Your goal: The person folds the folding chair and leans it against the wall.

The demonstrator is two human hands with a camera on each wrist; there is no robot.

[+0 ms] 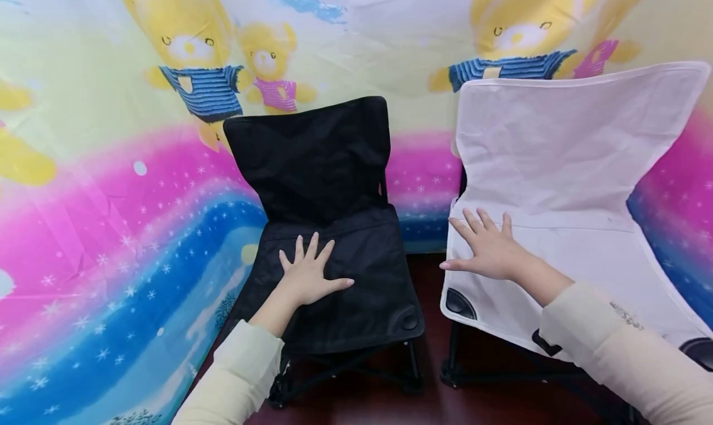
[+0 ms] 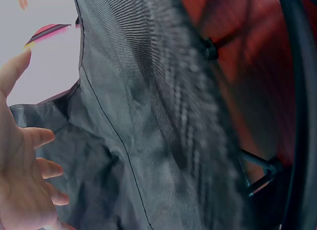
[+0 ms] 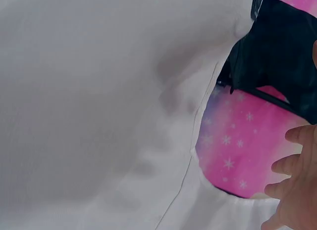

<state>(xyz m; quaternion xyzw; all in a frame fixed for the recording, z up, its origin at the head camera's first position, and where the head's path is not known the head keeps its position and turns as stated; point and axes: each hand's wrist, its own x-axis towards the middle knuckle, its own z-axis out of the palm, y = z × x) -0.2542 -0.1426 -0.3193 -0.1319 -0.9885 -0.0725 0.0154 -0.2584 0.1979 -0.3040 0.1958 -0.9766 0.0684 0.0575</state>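
In the head view a black folding chair stands left of a white folding chair. My left hand is spread over the black seat, its fingers straight and apart. The left wrist view shows that hand with its palm bare and the black fabric beside it. Over the left part of the white seat my right hand is likewise spread, holding nothing. In the right wrist view a soft hand shadow falls on the white fabric. Whether either palm touches its seat I cannot tell.
A cloth backdrop printed with yellow bears hangs behind and left of the chairs. Both chairs have black folding legs on a dark red-brown floor. A narrow gap separates the two seats.
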